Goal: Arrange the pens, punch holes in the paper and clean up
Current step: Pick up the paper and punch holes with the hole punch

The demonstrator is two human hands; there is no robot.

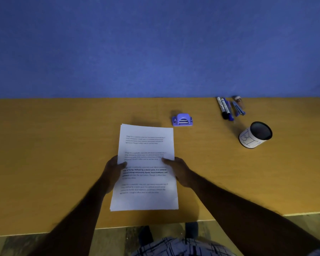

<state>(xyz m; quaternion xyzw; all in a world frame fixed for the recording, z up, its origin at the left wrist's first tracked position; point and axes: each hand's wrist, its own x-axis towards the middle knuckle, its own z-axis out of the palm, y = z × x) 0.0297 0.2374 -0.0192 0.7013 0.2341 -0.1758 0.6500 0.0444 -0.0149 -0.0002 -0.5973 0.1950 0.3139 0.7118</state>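
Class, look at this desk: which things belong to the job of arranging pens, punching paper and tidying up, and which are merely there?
Belongs to the job:
printed paper stack, held at its sides by the left hand and right hand
purple hole punch
pens and markers
pen cup, holding no pens

Merely there:
wooden desk
blue wall panel

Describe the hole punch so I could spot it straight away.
Start at the orange-brown table below the blue wall. Just past the top right corner of the printed paper stack sits the hole punch. It is small, purple and arch-topped, unlike the slim pens and round pen cup.
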